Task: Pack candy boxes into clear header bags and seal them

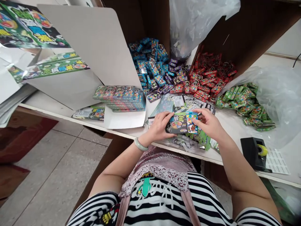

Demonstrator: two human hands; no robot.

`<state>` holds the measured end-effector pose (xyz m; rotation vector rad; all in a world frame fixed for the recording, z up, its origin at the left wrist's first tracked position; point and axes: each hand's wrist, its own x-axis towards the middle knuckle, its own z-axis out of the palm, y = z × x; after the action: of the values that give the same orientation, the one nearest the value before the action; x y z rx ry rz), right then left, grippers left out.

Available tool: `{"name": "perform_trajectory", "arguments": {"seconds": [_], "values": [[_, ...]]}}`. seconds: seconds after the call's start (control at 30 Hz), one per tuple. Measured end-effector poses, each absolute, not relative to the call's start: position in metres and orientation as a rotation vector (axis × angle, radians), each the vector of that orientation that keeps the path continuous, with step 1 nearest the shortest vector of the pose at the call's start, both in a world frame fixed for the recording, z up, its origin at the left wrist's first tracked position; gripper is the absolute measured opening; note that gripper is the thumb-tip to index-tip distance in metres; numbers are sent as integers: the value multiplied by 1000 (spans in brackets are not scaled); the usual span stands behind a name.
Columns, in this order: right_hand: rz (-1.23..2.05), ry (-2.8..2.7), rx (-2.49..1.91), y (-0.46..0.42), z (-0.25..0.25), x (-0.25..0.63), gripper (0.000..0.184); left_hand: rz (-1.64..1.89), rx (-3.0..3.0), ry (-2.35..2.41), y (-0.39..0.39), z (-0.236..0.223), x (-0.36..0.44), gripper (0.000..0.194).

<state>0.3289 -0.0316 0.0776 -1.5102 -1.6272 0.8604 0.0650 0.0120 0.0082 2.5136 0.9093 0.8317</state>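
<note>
My left hand, with a pale bangle at its wrist, is closed on a dark printed packet with green lettering. At the packet's right end my right hand pinches a small blue candy box. The box lies against or partly over the packet; whether it is inside I cannot tell. Both hands are above more flat printed packets at the table's front edge. To the left, stacked rows of small boxes sit in an open white display carton.
Loose heaps of blue boxes, purple boxes, red boxes and green boxes lie behind and to the right. A tape dispenser stands at right beside a label sheet. Clear plastic bags hang at the back.
</note>
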Motion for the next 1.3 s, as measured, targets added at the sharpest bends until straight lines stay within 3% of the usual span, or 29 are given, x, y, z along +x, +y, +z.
{"name": "perform_trajectory", "arguments": {"seconds": [0.2,0.6,0.7,0.8,0.9,1.17,1.3], "values": [[1055,-1544,-1540,-30,80,336,37,898,2525,869,11,6,68,104],[1017,-1616,-1505,-20,76,321,23,827,2544,845,8,7,65,103],[1021,-1587,-1513,-16,69,314,30,855,2530,846,9,5,67,104],[880,-1466,-1490,-13,57,304,35,891,2462,959,10,4,69,105],[594,-1579,-1431,-18,49,299,29,893,2421,1094,9,4,70,103],[636,-1920,-1405,-39,52,296,55,997,2359,1284,-3,5,72,93],[909,-1716,-1392,-42,47,286,63,1046,2202,1301,-10,13,72,95]]}}
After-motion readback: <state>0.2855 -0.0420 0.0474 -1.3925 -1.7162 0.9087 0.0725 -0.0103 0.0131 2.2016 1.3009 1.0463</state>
